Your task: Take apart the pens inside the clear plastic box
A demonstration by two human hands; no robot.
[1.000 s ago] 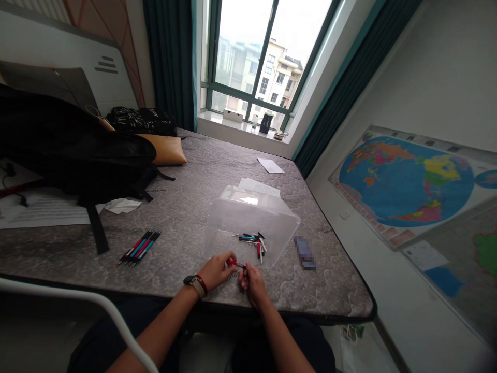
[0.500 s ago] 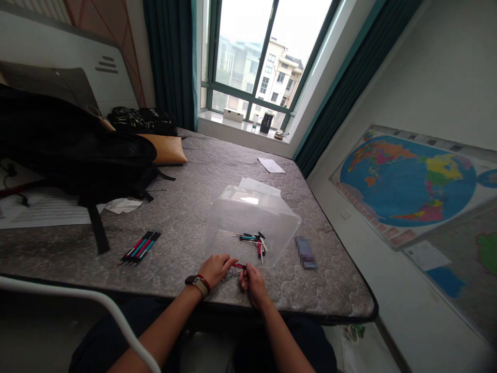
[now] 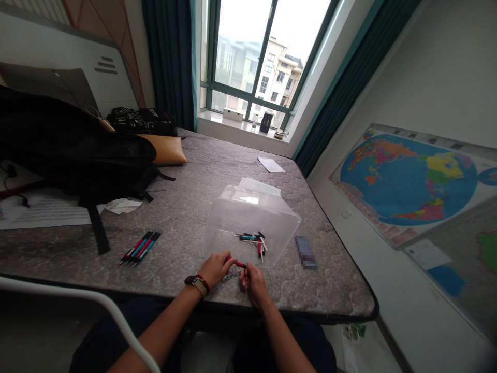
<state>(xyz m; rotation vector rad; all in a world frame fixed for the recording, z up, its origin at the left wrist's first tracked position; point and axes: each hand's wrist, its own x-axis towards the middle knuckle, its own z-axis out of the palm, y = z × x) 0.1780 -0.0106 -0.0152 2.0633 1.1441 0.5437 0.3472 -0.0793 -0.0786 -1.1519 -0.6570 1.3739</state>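
Observation:
A red and black pen (image 3: pixel 240 264) spans the gap between my two hands, in front of the clear plastic bin (image 3: pixel 221 223). The fingers of my left hand (image 3: pixel 215 268) pinch its red end. At the black end, the fingertips of my right hand (image 3: pixel 254 282) are closed on it. Inside the bin, which lies on its side with the opening toward me, is a small pile of pen parts (image 3: pixel 259 244) in black, red, teal and white. Off to the left, several red, teal and black pens (image 3: pixel 140 247) lie side by side on the mattress (image 3: pixel 186 207).
A black backpack (image 3: pixel 77 140) with loose straps takes up the left side, near a tan pouch (image 3: pixel 166 149). White papers (image 3: pixel 271 165) lie behind the bin. Right of it sits a pixelated object (image 3: pixel 305 252). A white curved tube (image 3: pixel 89 294) crosses the lower left.
My left fingers have shifted slightly left along the pen, and more of its red part shows. My right hand has barely moved.

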